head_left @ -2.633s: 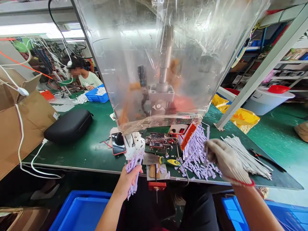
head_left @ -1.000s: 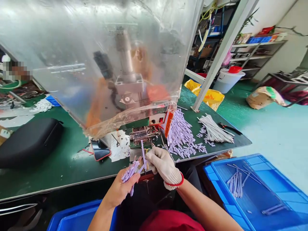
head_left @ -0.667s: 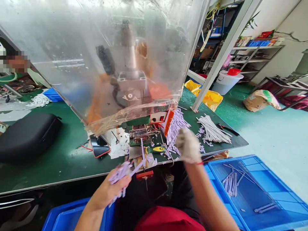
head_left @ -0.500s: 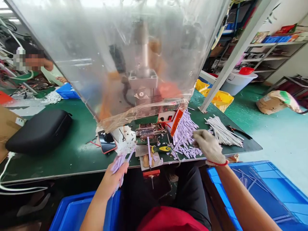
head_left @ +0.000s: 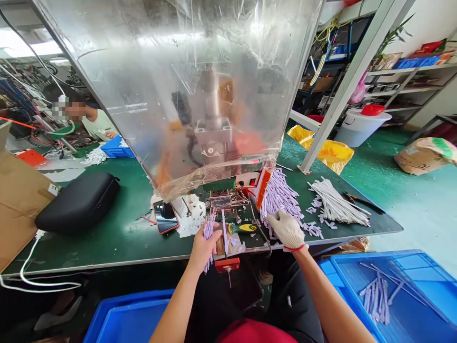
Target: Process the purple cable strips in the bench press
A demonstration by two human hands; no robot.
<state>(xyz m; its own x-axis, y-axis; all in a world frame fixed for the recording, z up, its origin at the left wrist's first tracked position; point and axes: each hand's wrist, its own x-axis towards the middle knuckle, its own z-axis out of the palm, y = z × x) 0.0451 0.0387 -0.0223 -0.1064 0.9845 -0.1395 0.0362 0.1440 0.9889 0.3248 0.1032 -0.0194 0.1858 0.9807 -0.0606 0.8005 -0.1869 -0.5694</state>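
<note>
My bare left hand [head_left: 204, 248] is closed around a bundle of thin light-purple strips [head_left: 209, 227], just left of the press fixture [head_left: 219, 202]. One purple strip [head_left: 224, 231] runs from the fixture toward the table edge, over a small red block [head_left: 227, 265]. My right hand [head_left: 287, 230], in a white glove with a red cuff, has its fingers curled in at the front of a heap of purple strips [head_left: 280, 195]. Whether anything is pinched in them is hidden. Between my hands lies a yellow-and-green-handled screwdriver [head_left: 244, 228].
A clear taped shield [head_left: 214, 95] hangs before the press. On the table [head_left: 132, 252] are a phone [head_left: 166, 217], a black case [head_left: 78, 202], white strips [head_left: 339, 202] and pliers [head_left: 364, 202]. Blue bins [head_left: 421, 267] flank my legs. A co-worker [head_left: 98, 121] sits beyond.
My left hand has come right with its bundle, close to the fixture. The gloved right hand has moved left and down along the heap. The camera view has shifted slightly.
</note>
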